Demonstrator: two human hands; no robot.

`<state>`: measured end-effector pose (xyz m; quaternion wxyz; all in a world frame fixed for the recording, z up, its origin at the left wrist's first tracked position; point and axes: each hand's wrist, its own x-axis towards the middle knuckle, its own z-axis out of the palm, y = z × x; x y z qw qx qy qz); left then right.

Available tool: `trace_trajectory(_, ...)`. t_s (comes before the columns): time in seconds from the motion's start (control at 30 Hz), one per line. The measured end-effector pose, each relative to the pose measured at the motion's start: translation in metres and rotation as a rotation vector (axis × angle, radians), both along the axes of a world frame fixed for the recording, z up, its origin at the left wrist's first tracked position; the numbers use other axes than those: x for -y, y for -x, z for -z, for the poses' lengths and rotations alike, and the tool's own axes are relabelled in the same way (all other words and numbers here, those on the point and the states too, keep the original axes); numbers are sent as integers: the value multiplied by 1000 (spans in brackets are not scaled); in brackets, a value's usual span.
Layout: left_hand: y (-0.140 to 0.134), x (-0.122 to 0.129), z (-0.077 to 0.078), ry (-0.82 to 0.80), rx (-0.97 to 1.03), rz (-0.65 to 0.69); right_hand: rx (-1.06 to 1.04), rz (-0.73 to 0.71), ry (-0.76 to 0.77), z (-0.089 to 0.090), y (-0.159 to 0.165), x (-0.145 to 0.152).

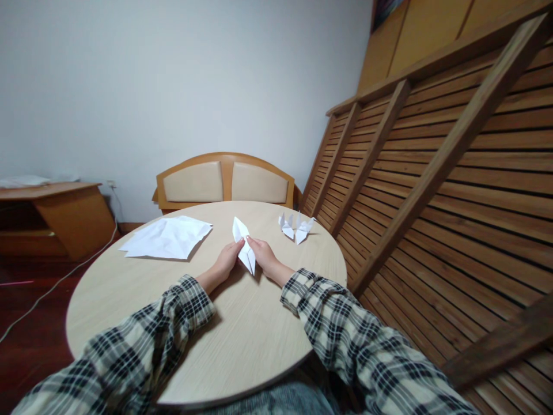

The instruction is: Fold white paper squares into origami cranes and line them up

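White folded paper (246, 253) sits between our two hands, above the middle of a pale round table (259, 340)

We pinch the long, pointed piece from both sides, the left hand (227, 259) and the right hand (265, 257) each closed on it near its middle, thumbs on top and nearly meeting; the other fingers are mostly hidden, so we cannot tell just how they curl. Its far tip points away from us, its near tip towards us. On our left lie loose white sheets (168, 237), overlapping; on our right, two paper birds (303, 231) stand side by side near the table's edge
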<state>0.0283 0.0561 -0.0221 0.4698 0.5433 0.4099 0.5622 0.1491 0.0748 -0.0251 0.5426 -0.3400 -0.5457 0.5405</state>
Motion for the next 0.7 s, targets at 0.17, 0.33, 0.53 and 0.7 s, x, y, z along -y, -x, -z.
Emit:
trace_trajectory(0.17,2,-4,5,125,71,82,-25,-58,46,-1,-1,4)
trace_trajectory(0.33,3,2,0,223,97,271,16,-28,92,0,-4,3)
trace_trajectory(0.53,5,2,-1,191,63,309,-4,-18,57,1,-3,0)
trace_trajectory(0.7,5,3,0,187,-9,302,-46,19,5,-1,-3,-1)
